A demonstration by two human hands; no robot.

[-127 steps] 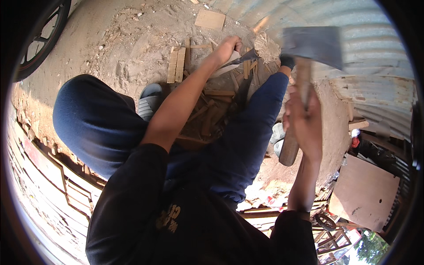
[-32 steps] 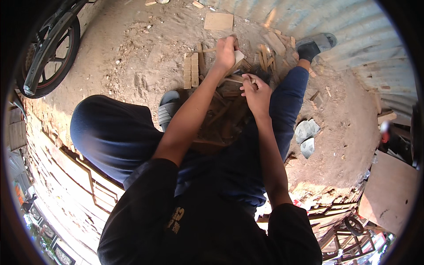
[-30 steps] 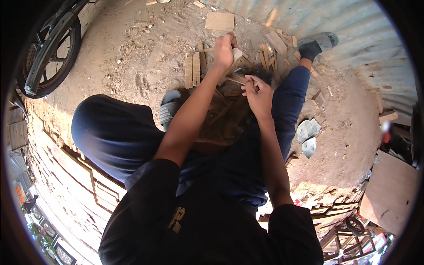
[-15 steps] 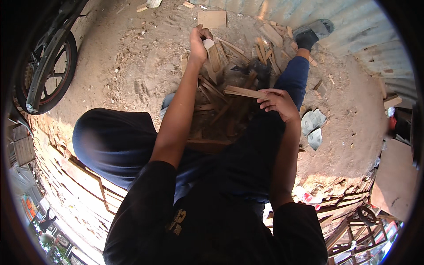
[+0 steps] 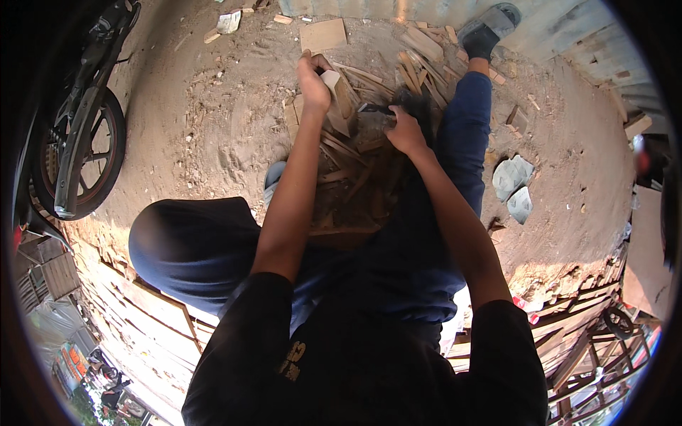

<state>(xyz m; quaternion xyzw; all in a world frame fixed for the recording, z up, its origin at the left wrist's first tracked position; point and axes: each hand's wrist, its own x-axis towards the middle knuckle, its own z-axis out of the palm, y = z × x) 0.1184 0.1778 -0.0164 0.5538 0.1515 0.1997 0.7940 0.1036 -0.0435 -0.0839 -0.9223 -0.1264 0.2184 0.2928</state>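
Observation:
My left hand point(image 5: 314, 84) is closed around a wood block point(image 5: 331, 79) with a pale end face, tilted over the scrap pile. Split wood pieces point(image 5: 343, 153) lie beneath and around it. To the right, my right hand point(image 5: 407, 133) has its fingers closed at the end of a dark, narrow object point(image 5: 376, 108), whose kind I cannot make out. A hazy grey shape lies just below that object. My bent left leg point(image 5: 192, 245) and stretched right leg point(image 5: 465, 135) flank the pile.
A flat board point(image 5: 323, 35) lies beyond my left hand. A corrugated metal sheet point(image 5: 568, 35) stands at the far right. Broken grey pieces point(image 5: 513, 181) lie on the dirt right of my leg. A motorcycle wheel point(image 5: 96, 153) is at the left.
My right hand has let go of the wooden slat and moved left and away from me, onto the dark object. My left hand still grips the block. The whole view has shifted slightly.

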